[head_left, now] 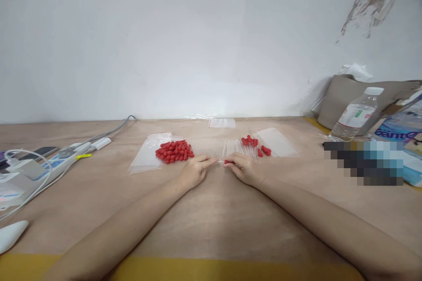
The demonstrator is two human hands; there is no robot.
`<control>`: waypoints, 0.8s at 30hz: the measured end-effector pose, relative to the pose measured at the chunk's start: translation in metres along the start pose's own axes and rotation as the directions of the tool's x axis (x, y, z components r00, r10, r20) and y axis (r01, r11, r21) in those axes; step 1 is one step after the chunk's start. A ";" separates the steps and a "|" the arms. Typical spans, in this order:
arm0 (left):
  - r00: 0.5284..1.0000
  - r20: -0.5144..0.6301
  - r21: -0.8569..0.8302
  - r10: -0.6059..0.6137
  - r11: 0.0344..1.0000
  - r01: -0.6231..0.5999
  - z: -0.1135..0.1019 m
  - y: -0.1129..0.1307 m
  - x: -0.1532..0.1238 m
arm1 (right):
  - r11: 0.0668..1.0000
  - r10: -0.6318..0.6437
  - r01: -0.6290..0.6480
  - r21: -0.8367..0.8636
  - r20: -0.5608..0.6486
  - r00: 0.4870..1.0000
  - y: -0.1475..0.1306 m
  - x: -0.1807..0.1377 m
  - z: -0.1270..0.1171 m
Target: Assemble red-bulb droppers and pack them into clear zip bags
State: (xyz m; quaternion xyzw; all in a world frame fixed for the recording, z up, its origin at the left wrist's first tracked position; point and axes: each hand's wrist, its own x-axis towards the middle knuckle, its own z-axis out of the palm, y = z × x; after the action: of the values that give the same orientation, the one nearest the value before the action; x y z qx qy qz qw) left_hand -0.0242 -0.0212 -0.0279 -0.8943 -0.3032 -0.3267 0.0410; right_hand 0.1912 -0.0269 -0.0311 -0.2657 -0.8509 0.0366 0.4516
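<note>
My left hand [197,170] pinches one end of a thin clear dropper tube [220,161] low over the table. Closed around a red rubber bulb [228,162] at the tube's other end is my right hand [244,168]; whether the tube sits inside the bulb I cannot tell. A pile of red rubber bulbs [174,152] lies beyond and left of my left hand. Clear tubes [207,145] lie side by side behind both hands. Just past my right hand, several droppers with red bulbs [249,141] are lined up, with a few more red bulbs [265,151] beside them.
Clear plastic bags [145,158] lie at left, another bag [275,142] at right and one [222,123] near the wall. A power strip [49,175] with cables and a phone [39,153] occupy the left. At right stand a water bottle [358,114] and a grey-brown bag [336,94].
</note>
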 end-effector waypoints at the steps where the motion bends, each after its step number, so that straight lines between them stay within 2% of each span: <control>1: 1.000 -0.003 0.020 0.017 1.000 -0.017 0.000 0.000 0.000 | 1.000 -0.011 0.011 -0.009 0.006 1.000 0.000 0.000 -0.001; 5: 0.996 0.018 0.106 0.086 0.990 -0.088 -0.003 0.001 0.000 | 0.994 -0.099 0.102 -0.048 0.064 0.993 0.001 -0.001 -0.002; 8: 0.995 0.054 0.168 0.089 0.981 -0.097 -0.006 0.006 0.000 | 0.984 -0.132 0.147 -0.106 0.130 0.983 0.002 -0.002 -0.001; 12: 0.995 0.062 0.212 0.082 0.973 -0.094 -0.004 0.009 0.002 | 0.981 -0.097 0.117 -0.155 0.134 0.986 0.004 0.000 -0.001; 18: 0.997 -0.066 0.165 0.029 0.986 -0.018 0.002 0.001 0.003 | 0.994 -0.042 0.051 -0.094 0.099 0.994 0.005 0.004 -0.004; 24: 0.999 -0.019 0.155 0.037 0.987 -0.034 -0.001 0.007 0.000 | 0.998 -0.022 0.028 -0.059 0.098 0.995 0.002 0.003 -0.007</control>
State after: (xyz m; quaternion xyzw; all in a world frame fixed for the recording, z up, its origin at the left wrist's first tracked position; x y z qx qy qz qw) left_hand -0.0212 -0.0272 -0.0262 -0.8899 -0.3112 -0.3113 0.1194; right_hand 0.1961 -0.0249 -0.0260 -0.2665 -0.8758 0.0181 0.4019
